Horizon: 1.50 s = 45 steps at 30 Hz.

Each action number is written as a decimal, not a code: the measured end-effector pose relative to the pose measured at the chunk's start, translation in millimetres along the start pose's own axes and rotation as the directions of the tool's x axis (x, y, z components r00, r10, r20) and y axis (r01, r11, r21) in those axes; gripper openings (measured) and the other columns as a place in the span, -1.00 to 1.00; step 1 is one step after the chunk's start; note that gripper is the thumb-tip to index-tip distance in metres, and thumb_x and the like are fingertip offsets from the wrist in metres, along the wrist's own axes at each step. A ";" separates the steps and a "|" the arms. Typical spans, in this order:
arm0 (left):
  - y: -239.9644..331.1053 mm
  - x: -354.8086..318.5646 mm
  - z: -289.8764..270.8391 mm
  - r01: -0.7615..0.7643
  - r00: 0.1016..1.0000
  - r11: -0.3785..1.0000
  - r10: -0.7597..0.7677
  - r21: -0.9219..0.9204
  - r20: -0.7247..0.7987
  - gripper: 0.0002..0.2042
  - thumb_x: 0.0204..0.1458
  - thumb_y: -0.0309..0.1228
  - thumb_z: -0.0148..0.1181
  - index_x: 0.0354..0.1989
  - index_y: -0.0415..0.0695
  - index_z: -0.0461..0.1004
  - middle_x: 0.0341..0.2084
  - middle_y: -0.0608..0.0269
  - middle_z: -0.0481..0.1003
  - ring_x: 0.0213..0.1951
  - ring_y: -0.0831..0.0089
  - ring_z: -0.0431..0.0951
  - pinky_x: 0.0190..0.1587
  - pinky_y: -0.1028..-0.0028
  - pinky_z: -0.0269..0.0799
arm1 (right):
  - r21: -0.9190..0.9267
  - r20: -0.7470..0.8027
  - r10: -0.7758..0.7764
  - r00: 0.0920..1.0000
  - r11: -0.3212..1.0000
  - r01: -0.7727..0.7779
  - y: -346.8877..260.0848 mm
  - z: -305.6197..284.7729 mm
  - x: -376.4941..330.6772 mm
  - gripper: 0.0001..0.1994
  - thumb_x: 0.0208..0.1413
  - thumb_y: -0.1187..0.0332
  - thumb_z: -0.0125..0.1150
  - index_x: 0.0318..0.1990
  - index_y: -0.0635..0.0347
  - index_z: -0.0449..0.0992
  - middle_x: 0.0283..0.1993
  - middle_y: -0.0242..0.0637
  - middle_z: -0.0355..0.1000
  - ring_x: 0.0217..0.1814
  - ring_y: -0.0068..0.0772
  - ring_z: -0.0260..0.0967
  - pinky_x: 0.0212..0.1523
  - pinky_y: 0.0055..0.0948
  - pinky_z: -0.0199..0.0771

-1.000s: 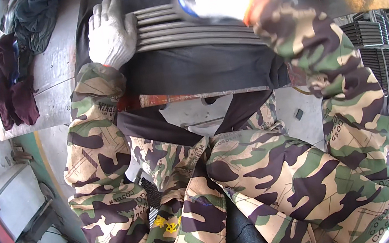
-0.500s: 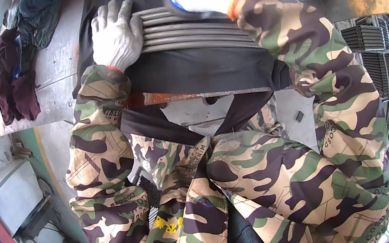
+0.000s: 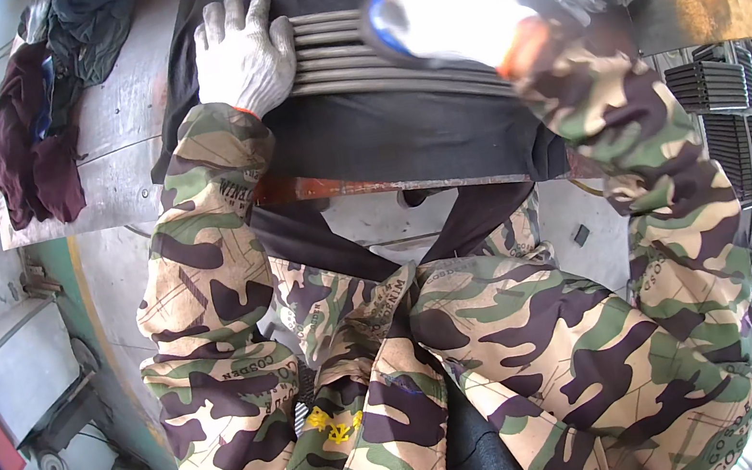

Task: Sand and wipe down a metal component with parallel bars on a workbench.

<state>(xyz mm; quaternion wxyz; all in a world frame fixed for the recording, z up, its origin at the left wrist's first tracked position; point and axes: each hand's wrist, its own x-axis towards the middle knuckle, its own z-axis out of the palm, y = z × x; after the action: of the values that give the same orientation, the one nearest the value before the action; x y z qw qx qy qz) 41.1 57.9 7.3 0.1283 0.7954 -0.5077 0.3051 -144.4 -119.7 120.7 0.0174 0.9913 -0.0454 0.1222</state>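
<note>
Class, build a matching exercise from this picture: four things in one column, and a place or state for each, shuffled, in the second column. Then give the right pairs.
Things:
1. left hand
2. right hand
3. dark red cloth
4. black cloth

Places or states:
A. heaped at the bench's left end
B. flat on the metal strips, white glove sharp
C. spread under the strips, hanging over the bench's near edge
D. blurred, over the strips' right part

Pairs: 1-B, 2-D, 3-A, 4-C
</note>
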 end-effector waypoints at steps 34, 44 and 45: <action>-0.3 11.4 17.4 -0.024 0.990 0.993 0.008 0.118 0.137 -0.66 0.25 -0.17 0.03 0.10 0.00 0.54 0.12 -0.06 0.45 0.15 -0.18 0.40 0.17 -0.09 0.37 | -0.054 -0.016 -0.020 1.000 0.998 0.019 47.7 -9.3 -42.8 -0.80 0.10 0.21 0.20 -0.27 0.13 0.50 -0.25 -0.07 0.45 -0.21 0.06 0.51 -0.28 0.05 0.56; -2.5 17.7 20.3 -0.088 0.976 0.984 0.054 0.154 0.212 -0.59 0.23 -0.12 0.01 0.13 -0.06 0.51 0.08 -0.07 0.44 0.16 -0.16 0.38 0.17 -0.10 0.35 | -0.070 -0.054 -0.032 0.998 0.997 0.028 56.2 -5.6 -49.9 -0.80 0.07 0.22 0.22 -0.27 0.14 0.49 -0.28 -0.08 0.43 -0.22 0.06 0.49 -0.26 -0.01 0.57; -4.2 17.6 22.3 -0.069 0.987 0.985 0.044 0.156 0.157 -0.60 0.22 -0.13 0.01 0.11 -0.06 0.52 0.07 -0.06 0.45 0.16 -0.15 0.38 0.16 -0.10 0.35 | -0.101 -0.056 -0.013 0.998 0.995 0.008 60.5 -2.2 -47.3 -0.80 0.07 0.22 0.23 -0.27 0.14 0.49 -0.28 -0.09 0.43 -0.22 0.04 0.49 -0.26 -0.02 0.56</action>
<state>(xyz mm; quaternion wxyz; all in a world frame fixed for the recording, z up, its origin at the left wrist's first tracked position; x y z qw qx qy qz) 58.0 35.5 1.2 0.0155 0.8095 -0.5121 0.2868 -196.3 -175.7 112.7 0.0691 0.9855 -0.0457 0.1478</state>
